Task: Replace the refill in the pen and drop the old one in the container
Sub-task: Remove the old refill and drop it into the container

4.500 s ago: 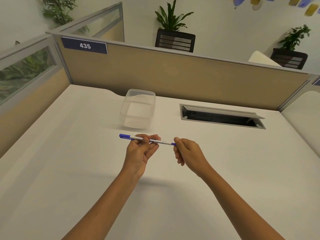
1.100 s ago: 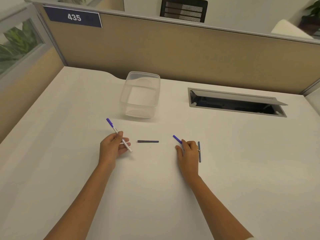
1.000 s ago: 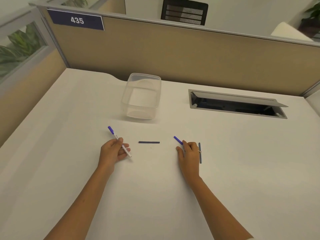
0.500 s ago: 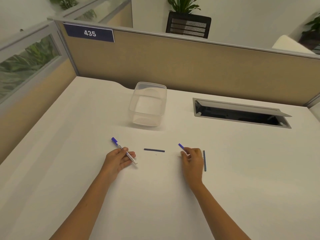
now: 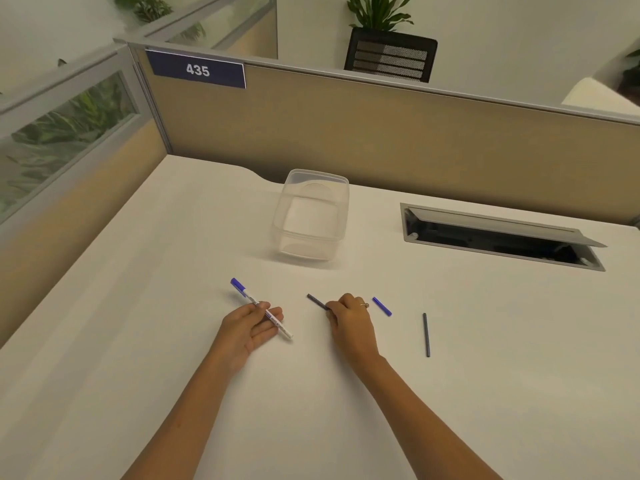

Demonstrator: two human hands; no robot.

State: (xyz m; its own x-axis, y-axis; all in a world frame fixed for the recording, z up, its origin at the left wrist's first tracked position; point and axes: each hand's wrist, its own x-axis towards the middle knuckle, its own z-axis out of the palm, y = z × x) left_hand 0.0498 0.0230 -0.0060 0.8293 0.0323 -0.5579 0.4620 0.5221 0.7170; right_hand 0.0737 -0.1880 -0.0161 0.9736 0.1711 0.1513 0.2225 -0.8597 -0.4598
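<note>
My left hand [image 5: 247,329] holds the white pen barrel [image 5: 262,309], whose blue cap points far-left and whose open end points near-right. My right hand [image 5: 349,322] pinches one end of a short dark refill [image 5: 317,301] that lies on the desk between the hands. A small blue end piece [image 5: 381,306] lies loose just right of that hand. A second dark refill [image 5: 426,335] lies farther right, pointing toward me. The clear plastic container [image 5: 313,216] stands beyond the hands, with nothing seen inside.
The white desk [image 5: 138,306] is fenced by tan partition walls at the back and left. A cable hatch [image 5: 498,237] with its flap raised is sunk into the desk at the back right.
My right hand let go of the blue end piece and moved left onto the dark refill, turning it at an angle. The left hand kept the pen barrel. The camera tilted up slightly.
</note>
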